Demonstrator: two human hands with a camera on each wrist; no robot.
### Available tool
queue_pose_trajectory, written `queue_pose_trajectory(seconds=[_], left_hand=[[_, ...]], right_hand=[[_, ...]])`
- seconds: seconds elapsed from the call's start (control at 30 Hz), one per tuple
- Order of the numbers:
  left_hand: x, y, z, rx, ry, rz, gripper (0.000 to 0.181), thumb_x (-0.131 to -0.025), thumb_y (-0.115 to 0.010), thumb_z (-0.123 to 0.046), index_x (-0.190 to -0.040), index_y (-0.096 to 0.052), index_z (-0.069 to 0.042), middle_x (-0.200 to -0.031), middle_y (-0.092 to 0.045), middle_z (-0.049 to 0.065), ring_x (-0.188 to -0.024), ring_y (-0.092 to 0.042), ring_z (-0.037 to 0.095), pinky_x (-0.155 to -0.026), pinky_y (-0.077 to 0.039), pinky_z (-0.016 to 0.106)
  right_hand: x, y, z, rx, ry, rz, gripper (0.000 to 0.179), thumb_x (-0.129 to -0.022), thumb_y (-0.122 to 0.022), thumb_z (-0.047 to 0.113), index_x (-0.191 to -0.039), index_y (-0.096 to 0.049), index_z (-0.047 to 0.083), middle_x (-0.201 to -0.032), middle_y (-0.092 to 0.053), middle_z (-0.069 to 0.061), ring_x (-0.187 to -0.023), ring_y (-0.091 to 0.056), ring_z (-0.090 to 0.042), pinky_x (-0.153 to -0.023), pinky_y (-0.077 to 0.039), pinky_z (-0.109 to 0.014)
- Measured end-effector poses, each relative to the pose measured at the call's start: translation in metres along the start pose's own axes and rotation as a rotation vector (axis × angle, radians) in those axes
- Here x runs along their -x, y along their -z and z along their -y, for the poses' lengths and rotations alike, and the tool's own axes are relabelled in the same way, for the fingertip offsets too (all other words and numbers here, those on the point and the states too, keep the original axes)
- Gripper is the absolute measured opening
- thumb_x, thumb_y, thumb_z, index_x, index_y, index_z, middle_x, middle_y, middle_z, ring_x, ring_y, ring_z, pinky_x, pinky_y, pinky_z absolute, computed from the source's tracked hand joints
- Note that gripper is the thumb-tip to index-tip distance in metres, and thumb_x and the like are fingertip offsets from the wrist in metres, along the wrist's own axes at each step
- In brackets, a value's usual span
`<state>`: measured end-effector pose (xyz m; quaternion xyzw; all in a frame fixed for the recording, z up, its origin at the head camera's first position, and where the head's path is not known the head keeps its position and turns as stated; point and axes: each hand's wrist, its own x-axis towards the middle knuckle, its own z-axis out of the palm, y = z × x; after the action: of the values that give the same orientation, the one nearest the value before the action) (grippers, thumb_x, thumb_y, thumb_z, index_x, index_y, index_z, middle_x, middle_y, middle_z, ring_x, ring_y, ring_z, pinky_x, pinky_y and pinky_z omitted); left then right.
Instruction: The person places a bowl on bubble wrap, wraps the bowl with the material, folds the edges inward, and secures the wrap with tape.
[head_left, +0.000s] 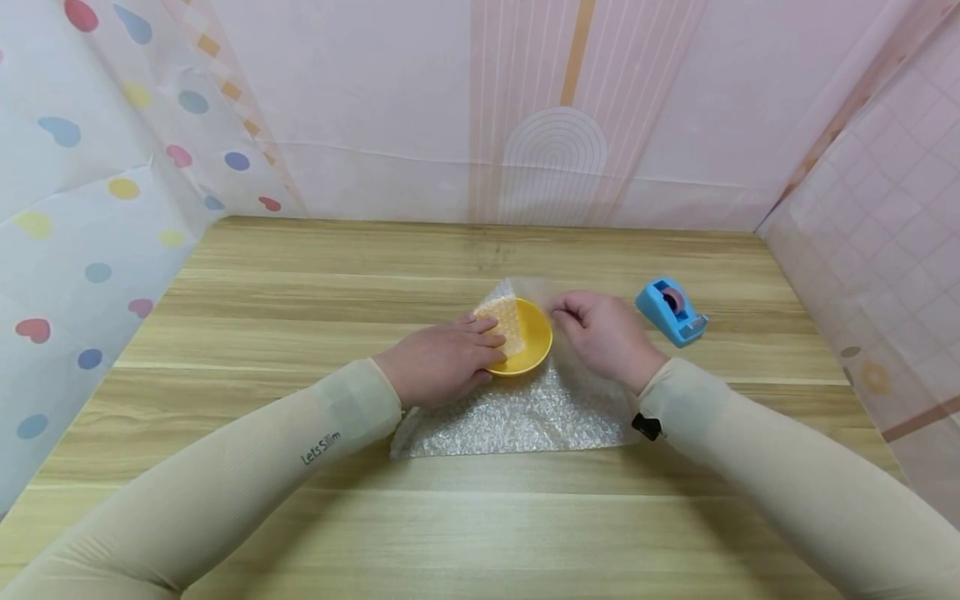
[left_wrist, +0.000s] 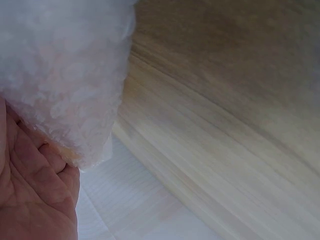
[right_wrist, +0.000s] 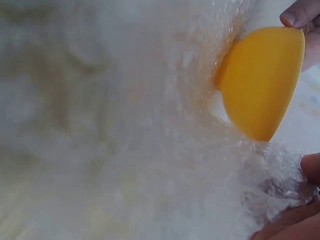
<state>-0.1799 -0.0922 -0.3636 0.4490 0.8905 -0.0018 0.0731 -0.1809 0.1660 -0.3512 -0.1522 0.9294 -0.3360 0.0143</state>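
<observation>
A yellow bowl [head_left: 537, 342] sits upright on a sheet of bubble wrap [head_left: 517, 417]. One corner of the sheet is folded over the bowl's left side into its inside. My left hand [head_left: 446, 358] presses that flap with its fingers fairly straight, thumb by the near rim. In the left wrist view, bubble wrap [left_wrist: 65, 65] hangs beside the palm. At the bowl's right, my right hand [head_left: 603, 333] pinches the sheet's other side between thumb and curled fingers, lifting it. The right wrist view shows the bowl [right_wrist: 262, 80] from its side, with crumpled wrap under the fingers.
A blue tape dispenser [head_left: 670, 312] with a pink roll stands on the wooden table [head_left: 300, 275], to the right beyond my right hand. Patterned wall sheets [head_left: 360, 108] close off the back and both sides.
</observation>
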Motion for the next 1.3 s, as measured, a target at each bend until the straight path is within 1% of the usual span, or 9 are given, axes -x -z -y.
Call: queue_pose_trajectory(seconds=[0.17, 0.33, 0.53, 0.77, 0.87, 1.0, 1.17, 1.27, 1.3], left_hand=[[0.0, -0.001, 0.001, -0.003, -0.012, -0.015, 0.034, -0.109, -0.056, -0.027, -0.139, -0.067, -0.015, -0.156, -0.058, 0.006, -0.157, -0.039, 0.03, -0.133, -0.026, 0.044], [0.001, -0.001, 0.001, 0.002, -0.011, -0.016, 0.034, -0.109, -0.057, -0.028, -0.14, -0.066, -0.015, -0.156, -0.058, 0.005, -0.157, -0.039, 0.03, -0.133, -0.026, 0.043], [0.0, -0.002, 0.001, 0.014, -0.02, -0.029, 0.033, -0.109, -0.058, -0.027, -0.138, -0.067, -0.015, -0.155, -0.059, 0.007, -0.156, -0.04, 0.03, -0.133, -0.027, 0.043], [-0.002, -0.004, 0.004, 0.091, -0.042, -0.092, 0.015, -0.105, -0.064, -0.022, -0.116, -0.071, -0.015, -0.145, -0.067, 0.006, -0.152, -0.046, 0.029, -0.131, -0.03, 0.045], [-0.003, -0.005, 0.007, 0.132, -0.058, -0.141, 0.014, -0.103, -0.068, -0.021, -0.114, -0.072, -0.014, -0.132, -0.073, 0.002, -0.141, -0.058, 0.026, -0.125, -0.042, 0.042], [0.0, -0.004, 0.008, 0.209, -0.005, -0.168, 0.025, -0.098, -0.075, -0.026, -0.118, -0.07, -0.012, -0.118, -0.072, 0.0, -0.11, -0.068, 0.018, -0.103, -0.058, 0.037], [0.003, -0.002, 0.01, 0.314, 0.093, -0.175, 0.035, -0.092, -0.083, -0.028, -0.116, -0.063, -0.011, -0.11, -0.066, -0.001, -0.081, -0.06, 0.01, -0.084, -0.059, 0.03], [0.003, -0.003, 0.01, 0.344, 0.113, -0.199, 0.043, -0.09, -0.084, -0.027, -0.121, -0.058, -0.011, -0.12, -0.062, 0.0, -0.077, -0.057, 0.009, -0.083, -0.059, 0.027], [0.004, -0.004, 0.01, 0.349, 0.112, -0.21, 0.047, -0.09, -0.085, -0.026, -0.125, -0.057, -0.011, -0.125, -0.061, 0.001, -0.081, -0.06, 0.01, -0.086, -0.059, 0.028]], right_hand=[[0.002, -0.005, 0.004, 0.025, 0.072, -0.016, 0.022, -0.107, -0.06, 0.014, -0.118, -0.077, 0.006, -0.116, -0.079, -0.01, -0.086, -0.071, -0.02, -0.081, -0.064, -0.04], [0.005, -0.01, 0.008, 0.08, 0.121, -0.011, 0.023, -0.106, -0.062, 0.013, -0.122, -0.077, 0.006, -0.122, -0.078, -0.011, -0.102, -0.077, -0.025, -0.091, -0.065, -0.046], [0.008, -0.015, 0.012, 0.171, 0.211, 0.001, 0.024, -0.104, -0.064, 0.011, -0.125, -0.076, 0.007, -0.125, -0.077, -0.012, -0.113, -0.076, -0.029, -0.096, -0.063, -0.047], [0.01, -0.02, 0.012, 0.203, 0.238, 0.039, 0.024, -0.106, -0.061, 0.013, -0.125, -0.076, 0.01, -0.125, -0.078, -0.008, -0.117, -0.075, -0.025, -0.1, -0.062, -0.046], [0.011, -0.021, 0.013, 0.193, 0.238, 0.053, 0.024, -0.106, -0.061, 0.012, -0.125, -0.075, 0.009, -0.127, -0.077, -0.008, -0.119, -0.074, -0.025, -0.102, -0.061, -0.046], [0.012, -0.023, 0.011, 0.202, 0.251, 0.067, 0.025, -0.107, -0.059, 0.012, -0.127, -0.074, 0.011, -0.129, -0.076, -0.008, -0.124, -0.072, -0.026, -0.105, -0.059, -0.046], [0.012, -0.025, 0.01, 0.234, 0.275, 0.085, 0.029, -0.108, -0.057, 0.014, -0.132, -0.073, 0.012, -0.137, -0.072, -0.01, -0.131, -0.067, -0.029, -0.109, -0.056, -0.048], [0.012, -0.026, 0.01, 0.279, 0.283, 0.108, 0.032, -0.108, -0.057, 0.014, -0.136, -0.07, 0.011, -0.142, -0.068, -0.011, -0.137, -0.062, -0.032, -0.111, -0.054, -0.051], [0.013, -0.026, 0.011, 0.293, 0.277, 0.119, 0.032, -0.108, -0.057, 0.014, -0.138, -0.07, 0.011, -0.143, -0.067, -0.011, -0.138, -0.061, -0.032, -0.111, -0.053, -0.051]])
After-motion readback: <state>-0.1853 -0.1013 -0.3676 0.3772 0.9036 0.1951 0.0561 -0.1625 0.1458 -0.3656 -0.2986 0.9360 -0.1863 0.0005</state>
